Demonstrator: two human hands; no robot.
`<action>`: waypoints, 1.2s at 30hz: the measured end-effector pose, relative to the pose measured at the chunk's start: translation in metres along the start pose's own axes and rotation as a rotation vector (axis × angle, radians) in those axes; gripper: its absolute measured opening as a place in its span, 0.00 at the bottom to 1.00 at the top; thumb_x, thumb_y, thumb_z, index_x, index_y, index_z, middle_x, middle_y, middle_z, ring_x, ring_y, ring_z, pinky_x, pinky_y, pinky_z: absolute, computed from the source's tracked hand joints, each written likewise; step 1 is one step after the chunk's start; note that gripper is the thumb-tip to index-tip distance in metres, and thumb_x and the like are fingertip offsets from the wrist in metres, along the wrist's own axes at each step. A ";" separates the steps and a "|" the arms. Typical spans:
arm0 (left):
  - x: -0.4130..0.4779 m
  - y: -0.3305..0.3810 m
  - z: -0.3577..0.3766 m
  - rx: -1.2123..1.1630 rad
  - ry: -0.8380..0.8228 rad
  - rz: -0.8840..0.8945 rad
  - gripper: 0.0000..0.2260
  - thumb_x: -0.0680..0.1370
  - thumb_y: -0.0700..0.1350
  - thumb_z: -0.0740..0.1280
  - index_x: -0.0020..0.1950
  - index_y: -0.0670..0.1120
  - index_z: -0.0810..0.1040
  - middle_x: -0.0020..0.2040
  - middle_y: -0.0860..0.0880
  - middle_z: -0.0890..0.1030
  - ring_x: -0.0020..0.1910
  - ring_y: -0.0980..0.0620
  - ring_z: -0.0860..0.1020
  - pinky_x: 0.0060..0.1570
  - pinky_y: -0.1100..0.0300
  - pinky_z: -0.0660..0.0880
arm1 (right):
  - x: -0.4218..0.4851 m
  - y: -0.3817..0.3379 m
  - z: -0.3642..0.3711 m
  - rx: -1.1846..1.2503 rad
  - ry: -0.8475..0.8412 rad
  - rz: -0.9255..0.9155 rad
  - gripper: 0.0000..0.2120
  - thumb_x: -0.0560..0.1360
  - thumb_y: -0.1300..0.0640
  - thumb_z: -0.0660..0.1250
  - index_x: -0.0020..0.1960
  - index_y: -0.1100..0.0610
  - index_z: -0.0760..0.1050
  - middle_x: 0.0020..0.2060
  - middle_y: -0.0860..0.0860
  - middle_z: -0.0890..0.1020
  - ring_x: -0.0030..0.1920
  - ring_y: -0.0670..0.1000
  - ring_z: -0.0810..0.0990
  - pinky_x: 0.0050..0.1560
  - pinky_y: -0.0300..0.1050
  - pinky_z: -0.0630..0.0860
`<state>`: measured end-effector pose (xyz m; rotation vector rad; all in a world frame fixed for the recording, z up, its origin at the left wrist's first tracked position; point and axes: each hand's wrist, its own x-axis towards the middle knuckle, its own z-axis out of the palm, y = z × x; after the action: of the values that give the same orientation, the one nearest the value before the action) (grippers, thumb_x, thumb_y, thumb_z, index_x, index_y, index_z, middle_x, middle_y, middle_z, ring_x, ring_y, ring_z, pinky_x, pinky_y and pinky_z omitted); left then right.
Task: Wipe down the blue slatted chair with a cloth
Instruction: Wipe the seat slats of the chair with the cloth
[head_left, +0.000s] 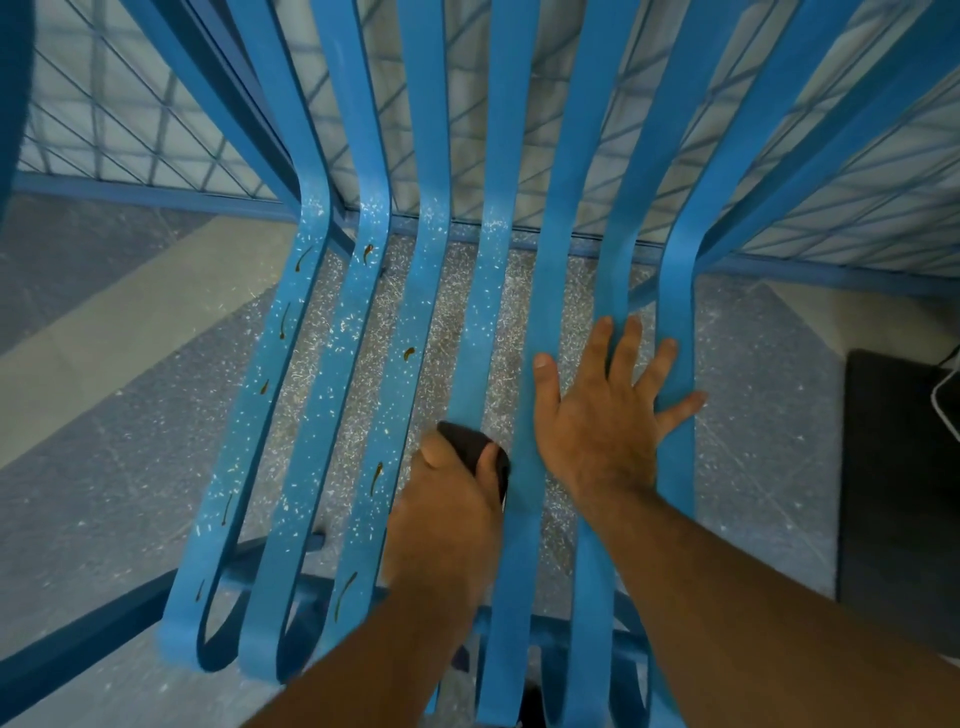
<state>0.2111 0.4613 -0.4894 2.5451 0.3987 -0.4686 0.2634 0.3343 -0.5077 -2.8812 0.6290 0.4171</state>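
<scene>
I am looking straight down at the blue slatted chair (550, 322), which fills the middle of the frame, its slats running from the bottom edge up and bending into the backrest at the top. My left hand (447, 499), at lower centre, is closed around a dark cloth (478, 452) pressed on the fourth slat from the left. My right hand (608, 415), just right of centre, lies open and flat with fingers spread across the right-hand slats, bracing the seat.

By my reckoning the job is roughly half done. The three slats on the right of the frame look clean and evenly blue. The three slats on the left are thickly scattered with pale white specks and carry several small brown streaks, from the bend down to the front curl. The fourth slat has specks above the cloth. The floor (524, 317) seen between the slats is also littered with pale bits.
</scene>
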 end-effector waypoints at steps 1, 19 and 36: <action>0.001 0.000 0.000 0.017 -0.009 -0.013 0.18 0.79 0.62 0.53 0.57 0.48 0.64 0.46 0.49 0.77 0.41 0.48 0.78 0.37 0.52 0.78 | 0.000 0.000 0.000 -0.002 -0.003 0.001 0.37 0.78 0.32 0.35 0.79 0.54 0.40 0.79 0.53 0.43 0.77 0.63 0.37 0.68 0.76 0.38; 0.057 0.031 0.002 -0.011 0.037 0.021 0.18 0.80 0.60 0.56 0.58 0.47 0.65 0.51 0.46 0.78 0.45 0.46 0.79 0.36 0.55 0.75 | 0.001 0.000 -0.003 0.029 -0.005 0.011 0.34 0.79 0.35 0.36 0.79 0.53 0.41 0.79 0.53 0.45 0.77 0.62 0.37 0.69 0.75 0.37; 0.114 0.069 -0.003 0.173 0.095 0.246 0.24 0.83 0.52 0.55 0.71 0.37 0.58 0.65 0.36 0.70 0.60 0.38 0.74 0.49 0.51 0.75 | 0.001 0.000 0.002 0.049 0.028 0.022 0.33 0.80 0.36 0.37 0.79 0.52 0.46 0.79 0.53 0.50 0.77 0.62 0.40 0.69 0.76 0.40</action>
<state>0.3392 0.4278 -0.5024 2.7438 0.0776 -0.3016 0.2643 0.3343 -0.5097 -2.8407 0.6667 0.3601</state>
